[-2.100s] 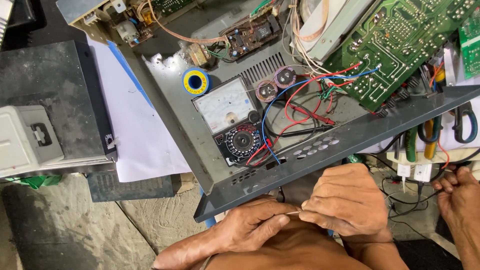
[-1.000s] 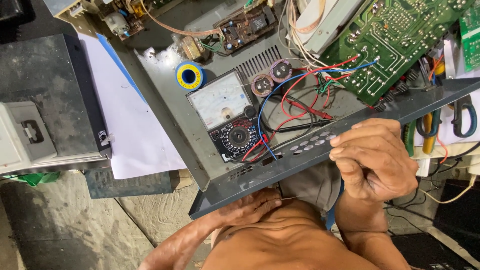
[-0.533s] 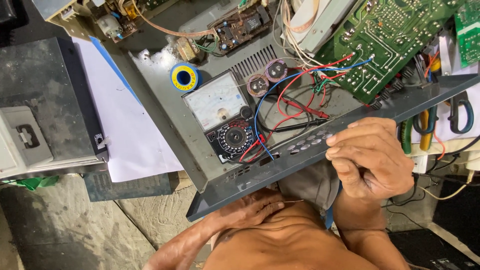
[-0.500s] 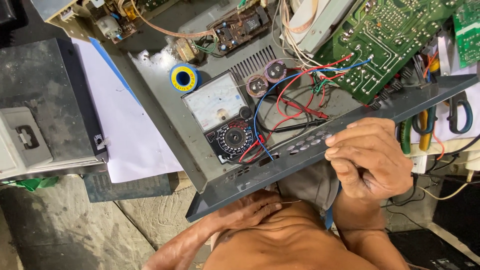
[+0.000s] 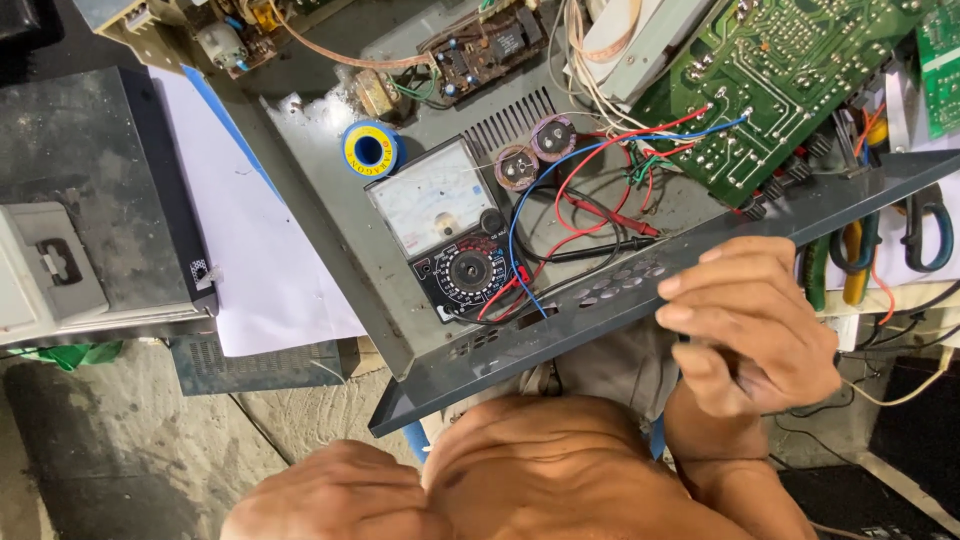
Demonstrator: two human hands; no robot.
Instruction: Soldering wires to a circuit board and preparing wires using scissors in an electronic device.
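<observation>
Right hand: we see our right hand (image 5: 755,325) curled, fingers bent over the near edge of the long dark grey metal front panel (image 5: 600,300), gripping it.
Left hand: our left hand (image 5: 335,495) rests low by our knee, loosely closed, holding nothing we can make out.
Panel: it fronts the open grey chassis (image 5: 330,240), just before the analogue multimeter with black dial (image 5: 445,225).
Care: we judge a steady grip best, clear of the red and blue wires (image 5: 560,200).

Inside the open chassis (image 5: 330,230) the multimeter (image 5: 448,228) lies right of the solder spool (image 5: 370,150) and left of the circuit board (image 5: 790,80), behind the front panel (image 5: 600,310), which the right hand (image 5: 755,325) touches.
</observation>
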